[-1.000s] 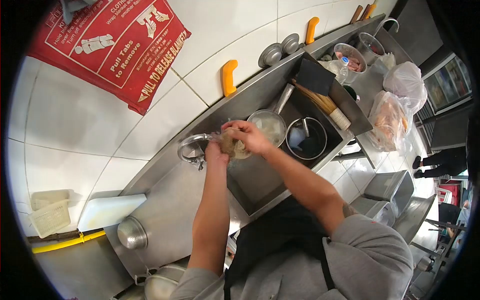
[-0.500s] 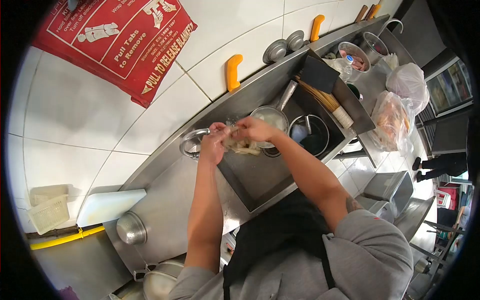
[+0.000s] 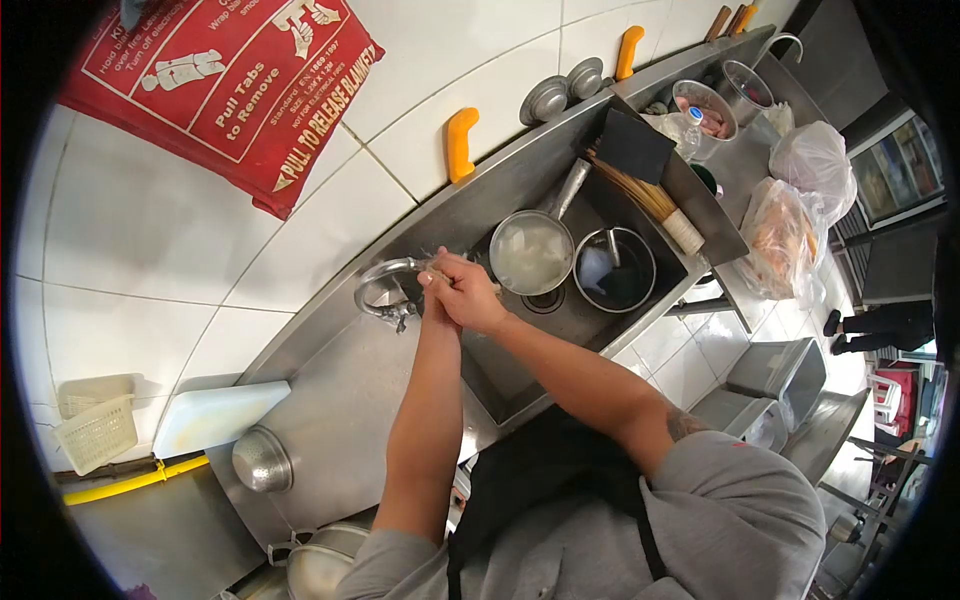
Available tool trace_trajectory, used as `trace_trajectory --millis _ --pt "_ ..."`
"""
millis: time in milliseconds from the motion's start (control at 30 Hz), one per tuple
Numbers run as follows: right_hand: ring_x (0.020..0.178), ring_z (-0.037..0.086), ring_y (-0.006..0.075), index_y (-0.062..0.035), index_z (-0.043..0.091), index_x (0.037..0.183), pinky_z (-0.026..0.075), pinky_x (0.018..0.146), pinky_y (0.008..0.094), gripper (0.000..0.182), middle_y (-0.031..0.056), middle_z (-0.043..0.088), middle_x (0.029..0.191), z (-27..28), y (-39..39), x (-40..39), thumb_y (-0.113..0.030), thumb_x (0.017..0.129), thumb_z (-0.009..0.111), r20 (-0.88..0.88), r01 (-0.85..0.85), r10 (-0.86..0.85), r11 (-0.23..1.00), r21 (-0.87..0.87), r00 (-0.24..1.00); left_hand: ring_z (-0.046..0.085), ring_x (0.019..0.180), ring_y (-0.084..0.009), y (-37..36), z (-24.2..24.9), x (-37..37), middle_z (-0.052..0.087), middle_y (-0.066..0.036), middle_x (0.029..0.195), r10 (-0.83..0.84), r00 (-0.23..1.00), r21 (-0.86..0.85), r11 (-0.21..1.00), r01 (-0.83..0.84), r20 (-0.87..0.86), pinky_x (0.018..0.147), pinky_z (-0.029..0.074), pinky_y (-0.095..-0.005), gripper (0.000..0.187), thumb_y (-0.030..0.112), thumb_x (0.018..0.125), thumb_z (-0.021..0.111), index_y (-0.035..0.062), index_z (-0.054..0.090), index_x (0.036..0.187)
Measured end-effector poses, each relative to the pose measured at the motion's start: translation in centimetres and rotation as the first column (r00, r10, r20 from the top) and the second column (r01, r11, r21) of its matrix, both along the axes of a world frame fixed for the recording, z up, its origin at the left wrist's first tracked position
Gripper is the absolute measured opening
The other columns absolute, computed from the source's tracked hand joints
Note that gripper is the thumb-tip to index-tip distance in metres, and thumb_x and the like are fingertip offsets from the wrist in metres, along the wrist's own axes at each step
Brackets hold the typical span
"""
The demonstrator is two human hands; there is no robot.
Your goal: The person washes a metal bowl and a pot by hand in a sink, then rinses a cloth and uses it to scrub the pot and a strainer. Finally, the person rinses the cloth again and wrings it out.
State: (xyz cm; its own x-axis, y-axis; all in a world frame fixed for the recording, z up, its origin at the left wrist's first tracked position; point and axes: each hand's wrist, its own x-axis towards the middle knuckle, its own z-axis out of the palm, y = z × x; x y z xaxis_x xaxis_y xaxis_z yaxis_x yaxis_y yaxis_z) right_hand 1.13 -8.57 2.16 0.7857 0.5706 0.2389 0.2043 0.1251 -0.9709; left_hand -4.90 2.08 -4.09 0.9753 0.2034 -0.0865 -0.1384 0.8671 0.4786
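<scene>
At the spout of the curved metal faucet [image 3: 375, 290], my left hand [image 3: 436, 292] and my right hand [image 3: 472, 292] are pressed together with fingers closed. Something pale and wet shows in small part between them; its kind is hidden. Both hands are over the near corner of the steel sink [image 3: 487, 385]. Just right of my right hand, a long-handled pan [image 3: 532, 252] in the sink holds cloudy liquid and pale pieces. A dark round pot [image 3: 630, 285] with a metal utensil inside stands next to it.
Thin wooden sticks [image 3: 640, 190] bundled in white wrap lie at the sink's right end. Farther right are a bowl of raw meat [image 3: 715, 120] and filled plastic bags [image 3: 785, 240]. An upturned metal bowl [image 3: 262, 458] and a white board [image 3: 220, 412] are at left.
My right hand has moved left and down against my left hand. The pale strips seen below my hands are now mostly hidden, and the pan is in fuller view.
</scene>
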Motion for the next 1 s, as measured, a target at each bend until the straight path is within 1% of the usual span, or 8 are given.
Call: trace_trajectory --millis 100,267,367,400,500,733,900,1000 --pt "0.096 0.059 0.0247 -0.0034 0.062 0.085 0.048 0.078 0.0371 0.015 0.0101 0.063 0.090 -2.1 0.3 -0.2 -0.018 0.081 0.062 0.437 0.243 -0.103 0.930 -0.277 0.893 0.060 0.085 -0.0167 -2.3 8.0 1.0 0.062 -0.004 0.092 0.147 0.763 0.094 0.989 -0.113 -0.629 0.072 0.049 -0.0332 0.025 0.034 0.093 0.059 0.0094 0.061 0.098" --pt "0.083 0.060 0.0270 -0.0013 0.064 0.085 0.048 0.070 0.0391 0.017 0.0165 0.062 0.085 -0.2 -2.6 3.9 -0.013 0.075 0.058 0.049 -0.116 0.129 0.970 -0.212 0.990 0.061 0.079 -0.0143 -0.4 9.2 -0.9 0.064 -0.003 0.088 0.083 0.908 0.408 0.907 0.101 -0.410 0.077 0.047 -0.0285 0.016 0.019 0.084 0.069 0.0067 0.062 0.092" --pt "0.073 0.059 0.0241 -0.0006 0.062 0.089 0.047 0.067 0.0370 0.021 0.0144 0.062 0.077 1.3 -3.1 6.5 -0.016 0.076 0.057 -0.209 -0.431 0.385 0.862 -0.267 0.899 0.059 0.078 -0.0149 0.1 10.0 -1.9 0.064 -0.003 0.086 0.176 0.905 0.815 0.524 0.247 -0.388 0.077 0.046 -0.0278 0.014 0.014 0.083 0.067 0.0037 0.063 0.092" --pt "0.071 0.058 0.0235 -0.0003 0.062 0.090 0.047 0.067 0.0361 0.023 0.0142 0.062 0.075 1.3 -3.0 6.7 -0.018 0.077 0.058 -0.285 -0.433 0.375 0.884 -0.177 0.882 0.059 0.083 -0.0154 0.2 11.2 -2.4 0.064 -0.004 0.091 0.248 0.847 0.883 0.151 0.445 -0.470 0.078 0.046 -0.0288 0.017 0.011 0.082 0.063 0.0015 0.064 0.096" --pt "0.069 0.059 0.0227 -0.0004 0.063 0.092 0.047 0.066 0.0358 0.026 0.0137 0.062 0.073 1.4 -3.6 6.8 -0.022 0.078 0.059 -0.220 -0.343 0.299 0.919 -0.195 0.928 0.059 0.092 -0.0176 0.0 12.5 -2.6 0.065 -0.007 0.098 0.322 0.739 0.789 0.043 0.613 -0.592 0.080 0.046 -0.0307 0.021 0.014 0.085 0.061 -0.0009 0.065 0.099" --pt "0.095 0.057 0.0150 -0.0033 0.063 0.108 0.045 0.082 0.0335 0.025 0.0044 0.064 0.098 -0.9 -8.5 8.9 -0.018 0.088 0.061 0.230 -0.189 0.683 0.479 -0.857 0.693 0.060 0.103 -0.0260 2.0 5.1 -2.7 0.062 -0.013 0.112 0.310 0.848 0.318 0.931 -0.179 -0.429 0.090 0.048 -0.0412 0.033 0.024 0.095 0.051 -0.0014 0.057 0.115" --pt "0.103 0.054 0.0133 -0.0024 0.057 0.121 0.044 0.089 0.0320 0.037 0.0029 0.061 0.102 2.4 -5.1 2.5 -0.027 0.093 0.059 -0.438 -0.421 0.477 0.879 0.225 0.762 0.061 0.101 -0.0259 -0.5 5.1 -0.8 0.063 -0.011 0.109 0.315 0.702 0.109 0.940 -0.322 -0.639 0.090 0.049 -0.0425 0.026 0.024 0.096 0.049 0.0024 0.058 0.109" --pt "0.095 0.061 0.0243 -0.0031 0.064 0.103 0.047 0.086 0.0347 0.026 0.0108 0.064 0.101 2.5 -1.1 -1.3 -0.026 0.092 0.059 -0.222 -0.217 0.226 0.974 0.063 0.948 0.061 0.095 -0.0234 2.5 -8.0 -0.1 0.063 -0.008 0.102 0.132 0.965 0.066 0.991 -0.120 -0.226 0.084 0.050 -0.0397 0.023 0.026 0.096 0.048 0.0069 0.059 0.102"
